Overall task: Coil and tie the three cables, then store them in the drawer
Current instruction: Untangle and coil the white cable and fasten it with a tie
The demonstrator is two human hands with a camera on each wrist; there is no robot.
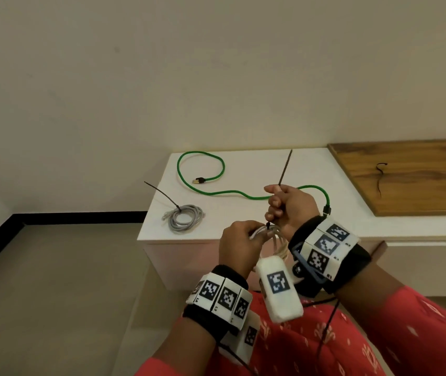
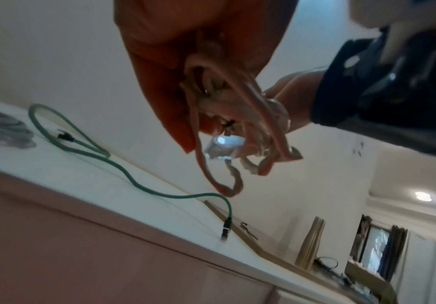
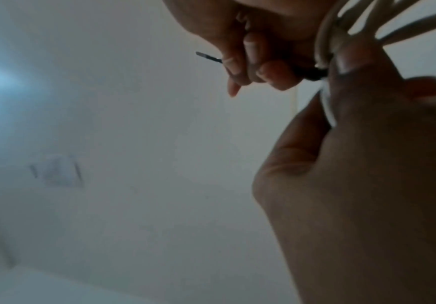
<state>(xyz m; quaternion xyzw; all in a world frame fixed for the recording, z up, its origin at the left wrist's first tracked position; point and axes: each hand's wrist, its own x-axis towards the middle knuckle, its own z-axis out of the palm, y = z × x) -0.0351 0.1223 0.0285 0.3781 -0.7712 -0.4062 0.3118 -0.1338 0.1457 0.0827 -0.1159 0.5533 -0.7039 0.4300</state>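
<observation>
Two hands | left hand (image 1: 236,244) grips white cable (image 1: 280,241) | right hand (image 1: 289,206) grips zip tie (image 1: 284,168)

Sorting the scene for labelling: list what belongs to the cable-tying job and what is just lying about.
Part of the job:
- white cable coil, held by the left hand
- black zip tie, pulled by the right hand
- grey cable, already coiled and tied
- green cable, loose on the white cabinet
- spare tie

Just lying about:
- wooden board
</observation>
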